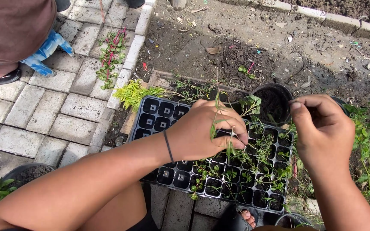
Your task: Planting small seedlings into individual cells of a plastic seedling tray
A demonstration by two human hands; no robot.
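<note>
Head view: the black seedling tray (159, 112) lies across the paving, its right and near cells planted, its far-left cells bare. The left hand (202, 132) pinches a thin green cutting (216, 115) over the tray's middle. The right hand (322, 128) hovers clenched just right, its contents unclear.

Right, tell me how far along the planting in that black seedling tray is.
Done: most cells of the black plastic seedling tray at the right end hold small green cuttings. In hand: the left hand pinches a thin green stem over the tray, while the right hand is raised beside the round black pot of soil. Left: the empty cells at the tray's far-left corner.
</note>
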